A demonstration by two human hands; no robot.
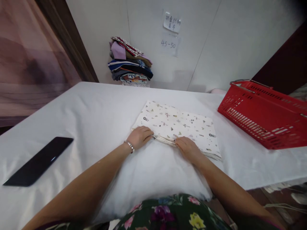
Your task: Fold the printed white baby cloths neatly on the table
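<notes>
A white cloth [177, 123] with small scattered prints lies folded in several layers in the middle of the table. My left hand [140, 137], with a silver bracelet at the wrist, is closed on the near edge toward its left corner. Farther right along that same edge, my right hand [188, 148] pinches the layers, its fingers curled and the thumb partly hidden. Between the two hands the stacked edges of the folds show. The cloth rests nearly flat, with its right near corner beyond my right hand.
A white cloth covers the table [100, 108]. At the left lies a flat dark panel [39, 161]. A red plastic basket [263, 115] stands at the right. Against the back wall rises a stack of folded fabrics [130, 62], and paper notes [171, 24] hang above.
</notes>
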